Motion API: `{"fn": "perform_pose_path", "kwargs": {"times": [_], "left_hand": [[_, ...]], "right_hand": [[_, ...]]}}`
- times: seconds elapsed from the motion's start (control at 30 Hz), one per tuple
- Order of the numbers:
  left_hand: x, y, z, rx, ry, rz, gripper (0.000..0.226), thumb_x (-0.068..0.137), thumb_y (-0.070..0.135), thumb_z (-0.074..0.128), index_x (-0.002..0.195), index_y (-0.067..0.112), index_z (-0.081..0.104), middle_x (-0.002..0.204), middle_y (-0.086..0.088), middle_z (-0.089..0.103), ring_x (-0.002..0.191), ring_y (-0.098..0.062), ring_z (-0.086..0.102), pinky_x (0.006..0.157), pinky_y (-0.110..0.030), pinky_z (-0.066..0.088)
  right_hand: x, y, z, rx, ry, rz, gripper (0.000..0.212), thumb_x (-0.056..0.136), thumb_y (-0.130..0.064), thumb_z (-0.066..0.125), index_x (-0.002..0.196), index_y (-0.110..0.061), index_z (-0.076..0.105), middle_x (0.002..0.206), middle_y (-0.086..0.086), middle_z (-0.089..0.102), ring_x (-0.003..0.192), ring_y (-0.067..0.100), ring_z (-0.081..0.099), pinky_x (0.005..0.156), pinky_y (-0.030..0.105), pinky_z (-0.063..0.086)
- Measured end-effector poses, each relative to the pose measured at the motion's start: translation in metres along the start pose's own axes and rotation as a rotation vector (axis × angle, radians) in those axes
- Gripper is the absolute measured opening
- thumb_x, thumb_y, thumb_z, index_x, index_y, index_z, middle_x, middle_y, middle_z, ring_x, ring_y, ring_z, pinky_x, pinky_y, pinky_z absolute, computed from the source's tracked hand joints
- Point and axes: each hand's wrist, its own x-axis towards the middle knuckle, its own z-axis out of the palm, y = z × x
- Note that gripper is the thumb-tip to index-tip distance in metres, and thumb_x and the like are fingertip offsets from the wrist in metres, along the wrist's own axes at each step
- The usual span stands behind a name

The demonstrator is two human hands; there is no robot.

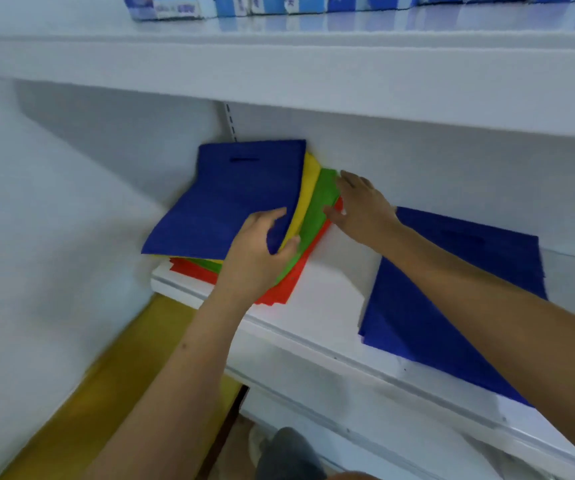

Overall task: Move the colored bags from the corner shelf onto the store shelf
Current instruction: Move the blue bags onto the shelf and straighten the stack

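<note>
I see the stack of colored bags (244,216) lying in the corner of the white shelf (327,306). My left hand (255,251) pinches the top blue bag (230,199) at its near edge; my right hand (362,209) rests spread on the stack's right side. Another blue bag (428,306) lies flat right of the stack.

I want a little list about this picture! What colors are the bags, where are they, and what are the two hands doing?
stack colors, top to bottom: blue bag, yellow bag, green bag, red bag
stack place: left end of the white shelf, by the corner
other bag: second blue bag, flat on the shelf to the right
left hand: pinches the top blue bag's corner, lifting it
right hand: fingers straight, resting on the stack's right edge
shelf above: blue and white boxes
</note>
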Motion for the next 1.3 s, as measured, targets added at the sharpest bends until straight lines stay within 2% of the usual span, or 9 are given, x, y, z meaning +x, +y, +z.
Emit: {"fn": "perform_pose_path", "kwargs": {"times": [0.17, 0.37, 0.57, 0.73, 0.8, 0.9, 1.0, 1.17, 1.3], "left_hand": [[0.015, -0.071, -0.051, 0.15, 0.314, -0.265, 0.058, 0.093, 0.038, 0.065, 0.143, 0.013, 0.048, 0.142, -0.008, 0.048, 0.132, -0.021, 0.044, 0.103, -0.022, 0.032], [0.022, -0.133, -0.056, 0.335, 0.186, -0.47, 0.095, 0.089, 0.062, 0.057, 0.154, 0.001, 0.025, 0.161, -0.016, 0.024, 0.149, -0.027, 0.022, 0.122, -0.041, 0.018], [0.023, -0.135, -0.051, 0.413, 0.187, -0.362, 0.067, 0.099, 0.049, 0.05, 0.149, 0.005, 0.04, 0.157, -0.013, 0.035, 0.148, -0.025, 0.027, 0.123, -0.042, 0.013], [0.026, -0.116, -0.052, 0.401, 0.138, -0.281, 0.042, 0.105, 0.025, 0.043, 0.142, 0.006, 0.051, 0.151, -0.009, 0.046, 0.143, -0.023, 0.037, 0.122, -0.036, 0.017], [0.025, -0.105, -0.055, 0.343, 0.201, -0.294, 0.025, 0.103, 0.021, 0.046, 0.111, 0.011, 0.068, 0.119, -0.01, 0.067, 0.122, -0.031, 0.056, 0.098, -0.035, 0.044], [0.018, -0.076, -0.052, 0.221, 0.312, -0.289, 0.035, 0.1, 0.019, 0.051, 0.065, 0.024, 0.044, 0.065, 0.005, 0.05, 0.071, -0.026, 0.055, 0.052, -0.021, 0.03], [0.012, -0.044, -0.033, 0.117, 0.4, -0.189, 0.019, 0.098, 0.022, 0.055, 0.089, 0.011, 0.067, 0.088, -0.003, 0.067, 0.079, -0.021, 0.06, 0.068, -0.02, 0.045], [-0.002, 0.003, 0.012, 0.08, 0.426, 0.0, 0.02, 0.094, 0.026, 0.061, 0.081, 0.012, 0.057, 0.084, 0.004, 0.053, 0.071, -0.012, 0.049, 0.06, -0.015, 0.032], [-0.014, 0.034, 0.053, 0.151, 0.332, 0.089, 0.021, 0.089, 0.028, 0.064, 0.082, 0.012, 0.054, 0.091, 0.0, 0.053, 0.077, -0.018, 0.051, 0.064, -0.03, 0.04]], "right_hand": [[0.063, -0.058, 0.03, -0.102, -0.006, -0.148, 0.09, 0.091, -0.061, 0.047, 0.155, -0.011, 0.008, 0.162, 0.01, 0.004, 0.149, 0.028, 0.007, 0.12, 0.038, 0.013], [0.104, -0.067, 0.064, -0.22, -0.058, -0.096, 0.098, 0.09, -0.07, 0.036, 0.154, -0.005, -0.001, 0.162, 0.012, -0.005, 0.15, 0.024, -0.004, 0.122, 0.037, 0.004], [0.106, -0.081, 0.085, -0.076, -0.075, -0.199, 0.045, 0.103, -0.032, 0.04, 0.144, -0.013, 0.043, 0.154, 0.001, 0.035, 0.144, 0.016, 0.028, 0.115, 0.029, 0.024], [0.106, -0.081, 0.082, -0.078, -0.101, -0.201, 0.039, 0.104, -0.026, 0.037, 0.141, -0.02, 0.049, 0.15, -0.003, 0.042, 0.14, 0.015, 0.036, 0.111, 0.032, 0.033], [0.102, -0.077, 0.073, -0.046, -0.068, -0.19, 0.038, 0.104, -0.029, 0.038, 0.139, -0.022, 0.051, 0.149, -0.003, 0.044, 0.136, 0.018, 0.041, 0.108, 0.033, 0.037], [0.085, -0.063, 0.052, 0.028, 0.029, -0.147, 0.037, 0.104, -0.029, 0.04, 0.137, -0.021, 0.053, 0.148, -0.002, 0.046, 0.132, 0.021, 0.046, 0.104, 0.032, 0.039], [0.062, -0.038, 0.024, 0.076, 0.078, -0.022, 0.033, 0.102, -0.03, 0.04, 0.127, -0.02, 0.059, 0.134, 0.007, 0.058, 0.118, 0.03, 0.056, 0.093, 0.038, 0.048], [0.004, 0.016, -0.027, 0.114, 0.044, 0.07, 0.035, 0.104, -0.025, 0.037, 0.126, -0.012, 0.061, 0.139, 0.009, 0.053, 0.12, 0.027, 0.053, 0.103, 0.04, 0.043], [-0.046, 0.071, -0.053, 0.099, 0.042, 0.15, 0.031, 0.103, -0.027, 0.038, 0.111, -0.012, 0.065, 0.11, 0.007, 0.066, 0.097, 0.023, 0.06, 0.089, 0.038, 0.049]]}}
